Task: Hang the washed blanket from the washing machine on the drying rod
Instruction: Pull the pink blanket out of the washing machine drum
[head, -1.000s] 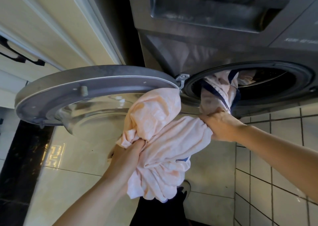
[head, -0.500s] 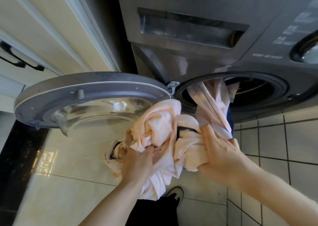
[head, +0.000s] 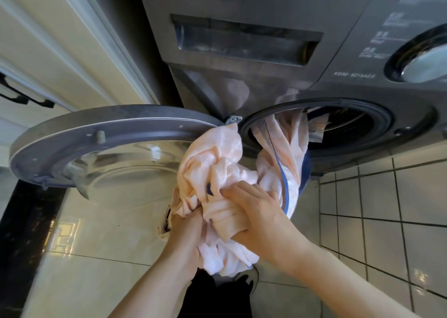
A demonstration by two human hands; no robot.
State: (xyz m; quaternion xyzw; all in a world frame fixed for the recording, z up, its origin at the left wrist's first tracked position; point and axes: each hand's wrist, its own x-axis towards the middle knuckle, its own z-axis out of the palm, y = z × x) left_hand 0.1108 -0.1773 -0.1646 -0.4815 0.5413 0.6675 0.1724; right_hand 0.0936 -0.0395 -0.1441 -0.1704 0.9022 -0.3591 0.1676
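Note:
A pale peach blanket (head: 212, 158) with a blue edge is bunched in front of the grey washing machine (head: 266, 80). Part of it still trails up into the drum opening (head: 343, 126). My left hand (head: 186, 230) grips the bundle from below, its fingers buried in the cloth. My right hand (head: 258, 211) is clamped on the bundle from the right, touching the left hand's side of the cloth. No drying rod is in view.
The round machine door (head: 96, 143) stands wide open to the left, level with the bundle. A cream cabinet (head: 48, 51) with a black handle lies further left. Shiny floor tiles (head: 108, 233) lie below, and my dark trousers and a shoe (head: 249, 279) show beneath the blanket.
More blanket has come out of the drum. My right hand moved from near the opening down to the bundle, and both hands now hold it close together.

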